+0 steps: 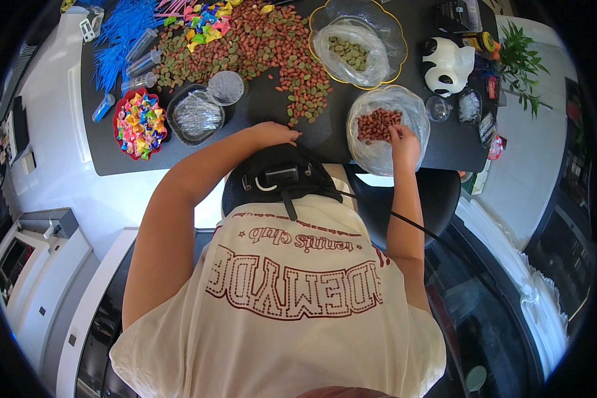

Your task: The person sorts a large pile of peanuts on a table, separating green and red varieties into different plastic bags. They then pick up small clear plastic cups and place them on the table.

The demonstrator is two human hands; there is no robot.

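My right hand [406, 144] reaches into a bowl lined with a clear plastic bag [414, 110], its fingertips pinched at the edge of the red-brown peanuts or beans [379, 124] inside. Whether a piece is between those fingers cannot be made out. My left hand [274, 133] lies by the near table edge, just below a spread of mixed red and green beans [307, 92], apart from them. Beyond the right hand, a gold-rimmed scalloped glass bowl [404, 47] holds a plastic bag [323, 42] with flat green beans [349, 53].
Left lie a red dish [115, 124] of folded paper stars, a black tray [174, 130] of clear wrapped pieces, a round clear container [226, 88], plastic tubes [140, 63] and blue strips [117, 42]. Right are a panda figure [445, 67], a small clear cup [438, 108] and a plant [520, 67].
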